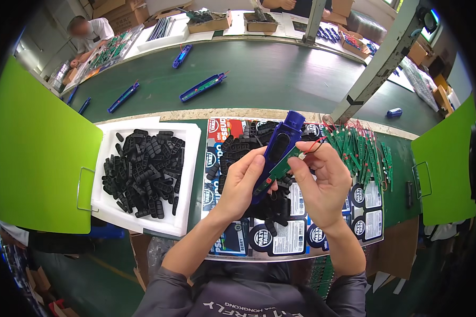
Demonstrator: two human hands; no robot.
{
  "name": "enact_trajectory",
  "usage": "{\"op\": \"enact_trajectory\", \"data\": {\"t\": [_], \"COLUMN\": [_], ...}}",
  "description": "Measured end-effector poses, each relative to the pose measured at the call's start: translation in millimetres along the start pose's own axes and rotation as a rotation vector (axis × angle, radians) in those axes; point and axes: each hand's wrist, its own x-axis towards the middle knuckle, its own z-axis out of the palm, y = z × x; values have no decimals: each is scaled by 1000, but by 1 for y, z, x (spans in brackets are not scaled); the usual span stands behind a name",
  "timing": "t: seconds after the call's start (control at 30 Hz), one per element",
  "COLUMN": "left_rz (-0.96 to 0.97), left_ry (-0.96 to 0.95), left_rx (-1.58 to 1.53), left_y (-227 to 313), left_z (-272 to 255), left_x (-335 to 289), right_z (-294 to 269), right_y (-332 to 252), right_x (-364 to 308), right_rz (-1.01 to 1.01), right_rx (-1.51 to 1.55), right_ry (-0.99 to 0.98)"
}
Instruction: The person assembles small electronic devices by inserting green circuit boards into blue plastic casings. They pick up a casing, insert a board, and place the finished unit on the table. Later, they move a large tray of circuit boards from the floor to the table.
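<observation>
My left hand [235, 187] is closed round a long blue plastic casing [294, 120], held tilted above the work sheet. An oval black rubber piece [278, 148] sits in the casing's hollow. Between the thumb and fingers of my right hand [327, 182] is one end of a narrow green circuit board [281, 167]. Red and black wires [317, 141] rise from that end. The board's lower end lies against the casing near my left fingers; whether it is seated inside cannot be seen. Under my hands is a heap of black rubber pieces [240, 148].
A white foam tray [192, 158] of black rubber pieces stands left; wired green boards [357, 153] are piled right. Green panels [42, 153] flank the bench. Beyond, blue casings, one with a board [203, 87], lie on a green belt [259, 68]. A metal post [375, 63] rises right. Another person [92, 37] sits far left.
</observation>
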Motion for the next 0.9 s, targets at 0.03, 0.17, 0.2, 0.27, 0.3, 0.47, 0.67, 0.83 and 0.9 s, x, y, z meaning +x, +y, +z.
{"op": "enact_trajectory", "data": {"t": [0.03,0.17,0.2,0.27,0.3,0.47,0.67,0.83,0.9], "left_rz": [4,8,6,10,12,-8,-1,-23,-30], "left_ry": [-7,-21,-20,-23,-24,-29,-22,-32,-47], "left_rx": [0,-1,-2,20,31,-5,34,15,0], "left_y": [-1,-2,-1,-2,-2,-2,-3,-2,-3], "left_z": [0,0,0,0,0,0,1,-1,-3], "left_x": [0,1,1,1,1,2,4,4,4], "right_z": [0,1,1,0,0,0,0,-2,-2], "right_y": [1,4,4,6,6,6,5,5,7], "right_x": [-1,-2,-2,-2,-1,0,2,4,3], "right_rz": [-12,-20,-13,-30,-39,-26,-32,21,22], "right_rx": [-1,0,0,-17,-26,-2,2,17,21], "right_ry": [-2,-8,-8,-13,-15,-27,-52,-68,-65]}}
